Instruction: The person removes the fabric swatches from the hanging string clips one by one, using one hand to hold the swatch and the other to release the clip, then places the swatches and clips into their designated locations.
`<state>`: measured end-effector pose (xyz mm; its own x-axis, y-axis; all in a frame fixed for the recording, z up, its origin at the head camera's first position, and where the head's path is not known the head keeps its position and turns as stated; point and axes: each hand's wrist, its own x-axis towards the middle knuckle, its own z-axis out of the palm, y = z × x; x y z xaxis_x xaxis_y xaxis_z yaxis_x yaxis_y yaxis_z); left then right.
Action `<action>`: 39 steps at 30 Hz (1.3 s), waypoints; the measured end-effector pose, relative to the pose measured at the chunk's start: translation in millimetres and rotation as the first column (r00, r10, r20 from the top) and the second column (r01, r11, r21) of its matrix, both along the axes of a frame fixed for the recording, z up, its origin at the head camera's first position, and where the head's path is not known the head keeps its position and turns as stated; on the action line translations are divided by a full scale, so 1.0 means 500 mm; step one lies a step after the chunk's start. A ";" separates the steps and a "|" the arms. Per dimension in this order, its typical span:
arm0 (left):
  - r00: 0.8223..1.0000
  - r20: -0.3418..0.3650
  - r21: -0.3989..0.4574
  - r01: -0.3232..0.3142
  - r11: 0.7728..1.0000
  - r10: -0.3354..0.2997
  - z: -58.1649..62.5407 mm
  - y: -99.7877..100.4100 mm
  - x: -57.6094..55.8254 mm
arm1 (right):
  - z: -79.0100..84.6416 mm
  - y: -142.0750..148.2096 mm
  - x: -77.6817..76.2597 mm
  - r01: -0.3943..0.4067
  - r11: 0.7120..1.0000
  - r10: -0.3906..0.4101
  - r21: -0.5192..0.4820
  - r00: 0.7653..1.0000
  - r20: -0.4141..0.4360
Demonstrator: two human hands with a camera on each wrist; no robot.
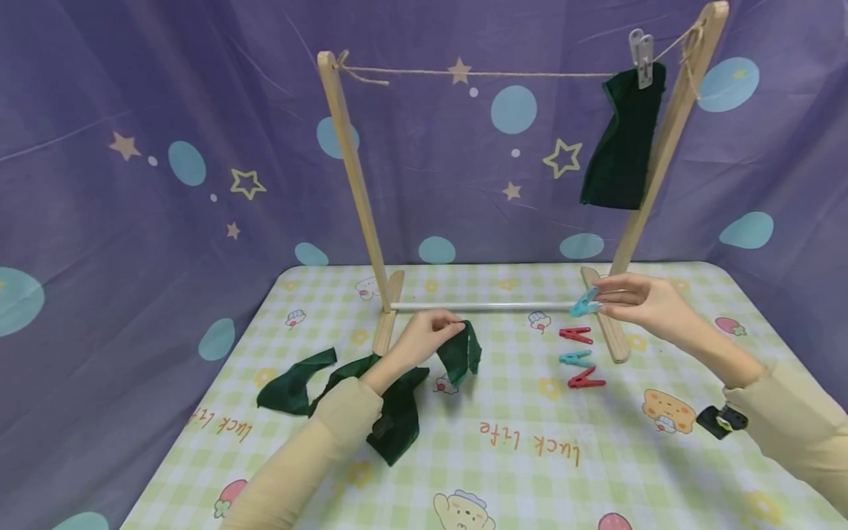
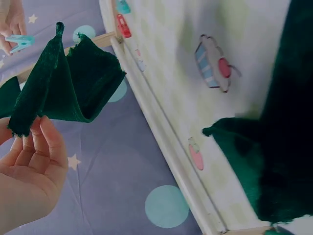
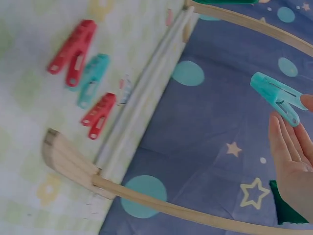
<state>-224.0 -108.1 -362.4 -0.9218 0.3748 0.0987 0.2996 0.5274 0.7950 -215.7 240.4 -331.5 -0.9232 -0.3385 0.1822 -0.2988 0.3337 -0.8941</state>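
My left hand pinches a small dark green cloth between thumb and fingers, and it hangs down over the table. In the left wrist view the same cloth shows folds and frayed edges. My right hand, by the rack's right foot, pinches a light blue clothespin by its handle ends. The right wrist view has this clothespin with its nose pointing away from the fingers. More green cloth lies on the table, partly behind my left forearm. Another green cloth hangs from the line under a grey clip.
A wooden rack with a twine line between its posts stands at the back of the table. A white bar joins its feet. Red clothespins and a blue clothespin lie near the right foot.
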 end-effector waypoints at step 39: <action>0.985 0.157 -0.089 0.086 0.992 -0.072 -0.091 -0.039 0.070 | -0.181 0.023 0.057 -0.251 0.968 0.251 -0.019 0.950 0.185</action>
